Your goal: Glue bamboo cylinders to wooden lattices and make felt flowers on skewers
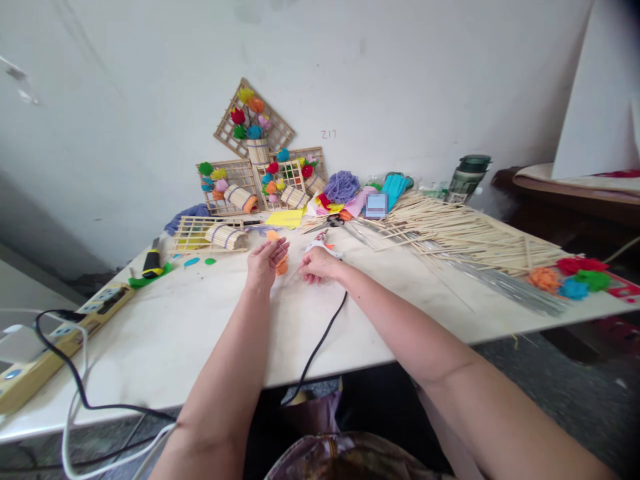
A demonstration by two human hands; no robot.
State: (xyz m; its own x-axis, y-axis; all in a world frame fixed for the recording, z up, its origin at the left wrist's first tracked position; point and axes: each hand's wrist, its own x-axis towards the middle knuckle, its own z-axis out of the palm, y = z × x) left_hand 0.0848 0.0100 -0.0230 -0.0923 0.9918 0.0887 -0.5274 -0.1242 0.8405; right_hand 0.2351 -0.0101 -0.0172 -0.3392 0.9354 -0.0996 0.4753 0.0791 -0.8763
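My left hand (pixel 267 261) is at the middle of the table, its fingers curled round an orange crepe-paper piece (pixel 281 266). Another orange bit of paper (pixel 273 235) shows just beyond the fingertips. Facing it, my right hand (pixel 320 265) is closed in a pinch, with what looks like a thin wire (pixel 295 275) sticking out toward the left hand. Just behind the right hand lies a white glue gun (pixel 314 245), partly hidden by it. A black cord (pixel 325 330) runs from there over the table's front edge.
Stick lattices with paper flowers (pixel 255 123) lean on the wall. A lattice with a stick basket (pixel 225 235) lies left. Scissors (pixel 334 221) and purple yarn (pixel 343 187) sit behind; wooden sticks (pixel 465 233), wires (pixel 520 290) right. A cutter knife (pixel 152 261) and power strip (pixel 107 303) are left.
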